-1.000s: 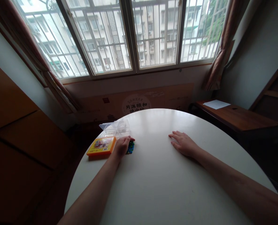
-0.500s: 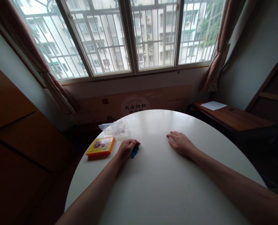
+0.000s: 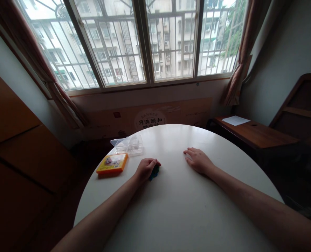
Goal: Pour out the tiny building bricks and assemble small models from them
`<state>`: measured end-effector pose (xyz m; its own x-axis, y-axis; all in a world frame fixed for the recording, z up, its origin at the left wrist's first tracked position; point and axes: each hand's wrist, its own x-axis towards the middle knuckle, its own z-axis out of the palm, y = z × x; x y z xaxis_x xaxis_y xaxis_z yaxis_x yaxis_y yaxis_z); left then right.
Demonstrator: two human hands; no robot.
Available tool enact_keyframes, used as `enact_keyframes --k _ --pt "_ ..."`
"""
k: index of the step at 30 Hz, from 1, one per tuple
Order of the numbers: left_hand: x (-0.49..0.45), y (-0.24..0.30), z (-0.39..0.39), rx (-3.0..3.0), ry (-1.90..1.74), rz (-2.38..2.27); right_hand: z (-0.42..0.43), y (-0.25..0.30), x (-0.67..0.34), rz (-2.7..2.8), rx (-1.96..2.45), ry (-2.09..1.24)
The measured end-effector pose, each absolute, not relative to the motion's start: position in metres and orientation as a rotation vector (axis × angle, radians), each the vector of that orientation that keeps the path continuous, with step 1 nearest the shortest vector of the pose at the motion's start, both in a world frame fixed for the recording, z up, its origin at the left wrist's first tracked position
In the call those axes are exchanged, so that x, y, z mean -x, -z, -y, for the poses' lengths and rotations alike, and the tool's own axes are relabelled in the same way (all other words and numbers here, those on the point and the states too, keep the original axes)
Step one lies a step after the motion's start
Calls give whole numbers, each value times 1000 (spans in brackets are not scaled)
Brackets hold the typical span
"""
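Observation:
My left hand (image 3: 146, 167) lies on the round white table (image 3: 181, 210) with its fingers curled over a small dark blue-green object (image 3: 154, 172), most of which is hidden under the palm. An orange flat box (image 3: 112, 163) sits to its left, and a clear plastic case (image 3: 128, 145) stands just behind that box. My right hand (image 3: 197, 160) rests flat on the table to the right, fingers stretched out and holding nothing.
A wooden side table (image 3: 252, 133) with a sheet of white paper (image 3: 235, 120) stands at the right. A barred window (image 3: 145, 42) with curtains fills the far wall. A printed cardboard panel (image 3: 150, 117) leans below the sill. Dark wooden furniture (image 3: 19, 150) stands on the left.
My left hand has slid the small blue-green object to the right, away from the orange box toward the table's middle. My right hand has stayed flat in place.

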<state>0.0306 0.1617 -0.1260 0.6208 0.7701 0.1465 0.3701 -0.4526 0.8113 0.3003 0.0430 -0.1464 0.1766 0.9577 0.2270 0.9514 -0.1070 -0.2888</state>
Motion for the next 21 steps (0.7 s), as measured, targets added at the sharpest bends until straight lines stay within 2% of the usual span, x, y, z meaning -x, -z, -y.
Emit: enact_keyframes --k 21 --pt "-60 127 -74 -2231 -605 -720 -45 148 -302 1805 2084 9"
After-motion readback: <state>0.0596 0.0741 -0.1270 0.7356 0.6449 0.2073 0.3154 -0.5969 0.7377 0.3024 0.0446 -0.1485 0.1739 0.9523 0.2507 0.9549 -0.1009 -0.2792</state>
